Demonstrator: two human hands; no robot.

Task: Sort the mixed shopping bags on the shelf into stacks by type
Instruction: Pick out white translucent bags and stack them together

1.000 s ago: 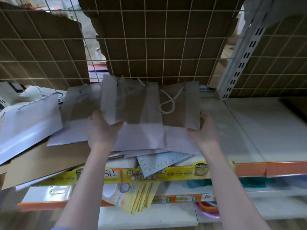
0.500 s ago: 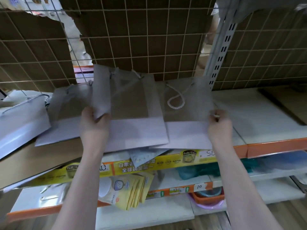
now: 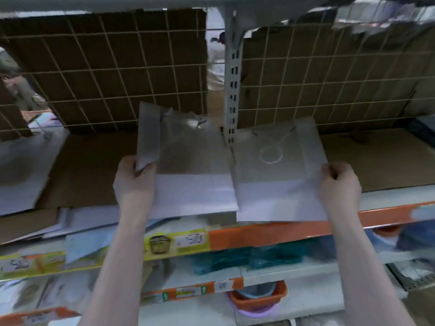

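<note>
Two flat translucent bags with white bottoms are lifted side by side above the shelf's front edge [image 3: 270, 234]. My left hand [image 3: 133, 180] grips the left edge of the left bag [image 3: 188, 165], thumb over its folded side. My right hand [image 3: 340, 182] pinches the right edge of the right bag [image 3: 277, 175], whose white cord handle loops across its face. The right bag's left edge overlaps the left bag's right edge. More bags lie in a loose pile [image 3: 21, 165] at the far left of the shelf.
A wire grid backed with brown cardboard [image 3: 141, 74] closes the rear. A slotted metal upright [image 3: 231, 90] stands behind the bags. Cardboard [image 3: 376, 158] covers the shelf board on the right. Lower shelves hold an orange basin [image 3: 259, 300], teal items and packets.
Both hands have carried the two bags rightward, from the left bay toward the upright and right bay. The right hand changed from lying flat on the bag to pinching its edge.
</note>
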